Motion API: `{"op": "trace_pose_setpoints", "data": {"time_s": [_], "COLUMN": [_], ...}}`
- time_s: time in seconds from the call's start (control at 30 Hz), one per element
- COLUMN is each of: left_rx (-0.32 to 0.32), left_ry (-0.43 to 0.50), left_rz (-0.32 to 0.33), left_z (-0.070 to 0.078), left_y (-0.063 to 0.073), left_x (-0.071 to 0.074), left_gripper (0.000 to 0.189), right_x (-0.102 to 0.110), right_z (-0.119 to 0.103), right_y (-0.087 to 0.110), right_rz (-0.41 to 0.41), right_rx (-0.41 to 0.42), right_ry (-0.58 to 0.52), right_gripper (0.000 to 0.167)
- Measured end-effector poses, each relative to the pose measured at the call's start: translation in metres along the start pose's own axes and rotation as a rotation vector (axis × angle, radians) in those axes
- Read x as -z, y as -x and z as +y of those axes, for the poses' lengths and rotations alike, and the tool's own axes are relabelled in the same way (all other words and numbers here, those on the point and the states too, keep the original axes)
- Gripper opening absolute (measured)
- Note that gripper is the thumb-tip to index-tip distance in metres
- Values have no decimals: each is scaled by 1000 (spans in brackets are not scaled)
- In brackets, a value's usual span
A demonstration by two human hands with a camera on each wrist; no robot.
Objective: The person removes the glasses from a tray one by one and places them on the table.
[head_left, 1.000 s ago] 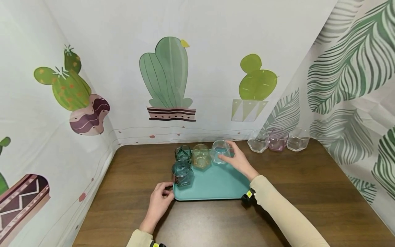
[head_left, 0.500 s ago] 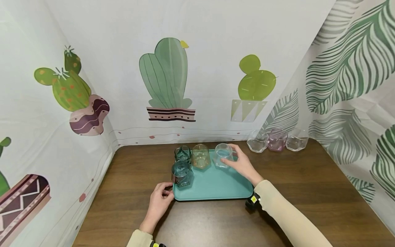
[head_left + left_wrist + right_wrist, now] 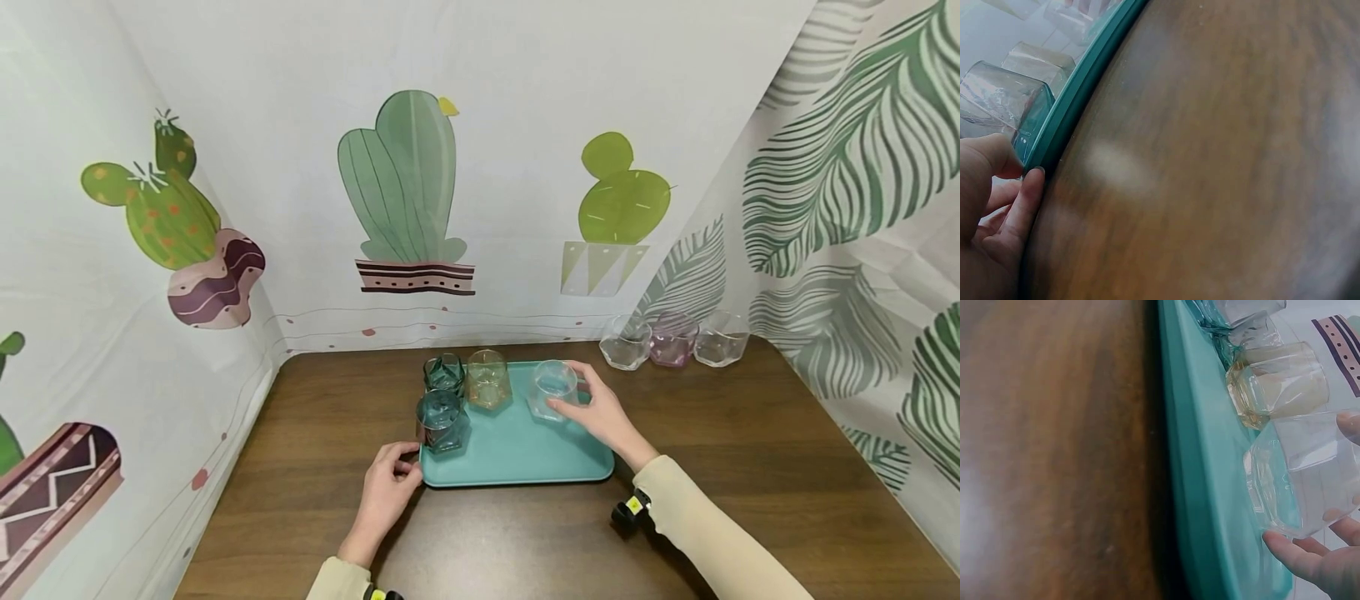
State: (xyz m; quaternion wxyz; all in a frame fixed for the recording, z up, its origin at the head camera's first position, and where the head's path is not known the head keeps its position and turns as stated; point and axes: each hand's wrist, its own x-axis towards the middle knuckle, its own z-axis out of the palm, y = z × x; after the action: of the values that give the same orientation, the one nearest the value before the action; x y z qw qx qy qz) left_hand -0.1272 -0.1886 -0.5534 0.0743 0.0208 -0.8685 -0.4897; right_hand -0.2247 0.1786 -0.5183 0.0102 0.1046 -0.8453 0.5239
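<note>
The left hand pinches the teal tray by its near left corner; on it, a blue glass stands left, a green glass beyond, an amber glass rightward; the right hand grasps a clear glass over the far right part

There are seven glasses, one tray and one table.
</note>
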Motion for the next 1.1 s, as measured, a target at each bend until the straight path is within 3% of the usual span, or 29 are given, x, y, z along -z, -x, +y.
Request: {"op": "trace_pose_setpoints", "data": {"time_s": [0.43,0.8,1.1], "left_rx": [3,6,1], "left_ry": [1,-2,-2], "left_rz": [-3,-2,0], "left_z": [-2,-2,-1], "left_y": [-1,-2,-1], "left_x": [0,-1,-1], "left_gripper": [32,32,32], "right_x": [15,36,67], "right_z": [3,2,10], "right_y": [21,33,41], "right_rz": [-13,9,74], "right_rx": [27,50,41], "right_ry": [-4,-97,7], "right_gripper": [72,71,72]}}
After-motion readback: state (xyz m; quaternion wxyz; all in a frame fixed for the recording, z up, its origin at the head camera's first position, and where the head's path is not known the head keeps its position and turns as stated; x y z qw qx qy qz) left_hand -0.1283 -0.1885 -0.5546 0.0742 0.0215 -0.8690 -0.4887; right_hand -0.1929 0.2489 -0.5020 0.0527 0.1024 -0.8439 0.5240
